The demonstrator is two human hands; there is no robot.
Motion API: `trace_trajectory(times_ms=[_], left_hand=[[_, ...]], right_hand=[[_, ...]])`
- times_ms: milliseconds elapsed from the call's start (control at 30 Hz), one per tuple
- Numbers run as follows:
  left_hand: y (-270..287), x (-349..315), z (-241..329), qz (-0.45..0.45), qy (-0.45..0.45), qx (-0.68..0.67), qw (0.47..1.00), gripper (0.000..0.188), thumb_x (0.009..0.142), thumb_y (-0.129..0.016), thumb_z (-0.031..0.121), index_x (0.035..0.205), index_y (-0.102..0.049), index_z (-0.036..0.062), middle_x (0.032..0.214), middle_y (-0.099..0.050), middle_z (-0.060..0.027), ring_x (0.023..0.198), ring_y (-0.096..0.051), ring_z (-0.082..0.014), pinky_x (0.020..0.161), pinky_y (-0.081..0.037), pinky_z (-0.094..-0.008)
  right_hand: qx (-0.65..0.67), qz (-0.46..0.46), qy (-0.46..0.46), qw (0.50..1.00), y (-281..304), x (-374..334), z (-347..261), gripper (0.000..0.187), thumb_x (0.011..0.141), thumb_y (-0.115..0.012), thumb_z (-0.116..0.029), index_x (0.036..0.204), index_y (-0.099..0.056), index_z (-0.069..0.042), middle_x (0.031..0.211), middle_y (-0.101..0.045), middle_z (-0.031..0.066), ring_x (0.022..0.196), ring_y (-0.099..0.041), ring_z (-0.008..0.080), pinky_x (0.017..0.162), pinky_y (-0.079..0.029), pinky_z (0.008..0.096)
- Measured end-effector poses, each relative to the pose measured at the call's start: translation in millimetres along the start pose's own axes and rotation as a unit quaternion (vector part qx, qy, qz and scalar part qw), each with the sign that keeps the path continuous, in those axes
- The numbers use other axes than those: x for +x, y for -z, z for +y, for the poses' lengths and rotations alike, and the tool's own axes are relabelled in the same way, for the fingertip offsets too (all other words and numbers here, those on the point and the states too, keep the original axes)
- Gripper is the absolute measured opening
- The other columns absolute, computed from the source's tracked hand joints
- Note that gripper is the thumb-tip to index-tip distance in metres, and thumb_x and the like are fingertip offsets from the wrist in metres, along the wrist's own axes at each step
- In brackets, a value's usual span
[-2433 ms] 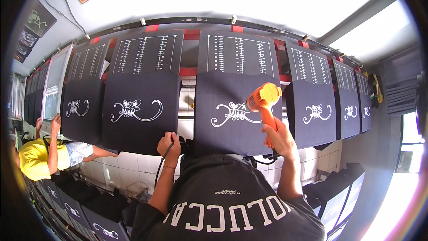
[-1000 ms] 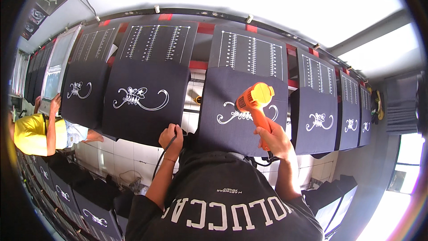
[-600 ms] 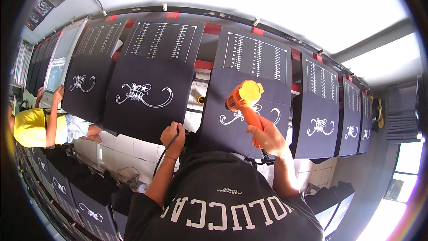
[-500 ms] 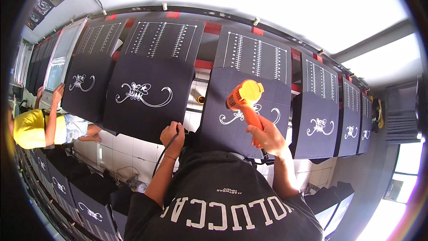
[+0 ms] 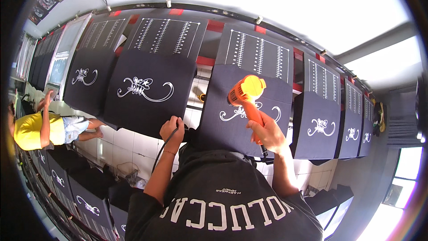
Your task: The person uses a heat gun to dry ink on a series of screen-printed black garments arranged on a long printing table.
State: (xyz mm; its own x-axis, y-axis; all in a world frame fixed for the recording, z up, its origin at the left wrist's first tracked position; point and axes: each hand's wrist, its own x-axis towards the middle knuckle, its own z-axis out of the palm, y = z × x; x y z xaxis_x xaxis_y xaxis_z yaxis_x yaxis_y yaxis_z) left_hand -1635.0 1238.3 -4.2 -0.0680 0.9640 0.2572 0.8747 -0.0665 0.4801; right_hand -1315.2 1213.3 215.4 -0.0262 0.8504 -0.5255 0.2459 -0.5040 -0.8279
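Observation:
My right hand [image 5: 269, 132] is wrapped round the handle of an orange heat gun [image 5: 248, 91], held over a dark fabric panel [image 5: 227, 136]. The heat gun hides the middle of the white swirling print [image 5: 229, 115] on that panel. Whether the gun touches the cloth I cannot tell. A black cord [image 5: 161, 151] runs through my closed left hand [image 5: 171, 129], which is near the front right corner of the neighbouring printed panel [image 5: 142, 114].
Dark boards [image 5: 258, 53] with white ruler marks stand in a long row on a rail [image 5: 200, 10]. More printed panels [image 5: 91, 205] lie behind me at lower left. A person in a yellow top [image 5: 39, 130] works at far left, beside a pale framed screen [image 5: 64, 53].
The heat gun's head has shifted slightly up, and my left hand has risen a little. At far left the other person's hands have moved down along the framed screen.

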Motion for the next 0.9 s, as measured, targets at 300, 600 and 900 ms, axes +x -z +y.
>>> trace_trajectory(times_ms=[300,600,900], left_hand=[[-4.6,-0.5,6.0,0.002,0.047,0.038,0.998,0.021,0.089,-0.064,0.022,0.075,-0.058,0.0081,0.061,-0.059,-0.0136,0.059,-0.061,-0.0353,0.056,-0.048,-0.0480],[-5.9,-2.7,7.0,0.015,0.048,0.053,0.997,0.022,0.091,-0.062,0.023,0.077,-0.059,0.0068,0.065,-0.062,-0.0142,0.062,-0.064,-0.0359,0.058,-0.048,-0.0487],[-7.8,-3.2,7.9,0.042,0.034,0.045,0.998,0.021,0.090,-0.064,0.020,0.074,-0.058,0.0076,0.062,-0.061,-0.0137,0.059,-0.063,-0.0349,0.056,-0.048,-0.0475]], right_hand=[[0.011,0.012,-0.026,1.000,27.4,-30.2,17.2,0.034,0.096,-0.062,-0.021,0.121,-0.058,0.003,0.071,-0.061,0.0043,0.057,-0.060,0.0113,0.052,-0.048,0.0267],[0.076,-0.008,-0.011,0.997,25.8,-36.8,28.9,0.034,0.097,-0.060,-0.020,0.123,-0.057,0.003,0.073,-0.061,0.0050,0.058,-0.059,0.0097,0.050,-0.046,0.0256],[0.025,-0.005,0.016,1.000,21.5,-35.3,31.2,0.037,0.098,-0.061,-0.020,0.125,-0.056,0.004,0.075,-0.061,0.0055,0.059,-0.060,0.0103,0.052,-0.048,0.0261]])
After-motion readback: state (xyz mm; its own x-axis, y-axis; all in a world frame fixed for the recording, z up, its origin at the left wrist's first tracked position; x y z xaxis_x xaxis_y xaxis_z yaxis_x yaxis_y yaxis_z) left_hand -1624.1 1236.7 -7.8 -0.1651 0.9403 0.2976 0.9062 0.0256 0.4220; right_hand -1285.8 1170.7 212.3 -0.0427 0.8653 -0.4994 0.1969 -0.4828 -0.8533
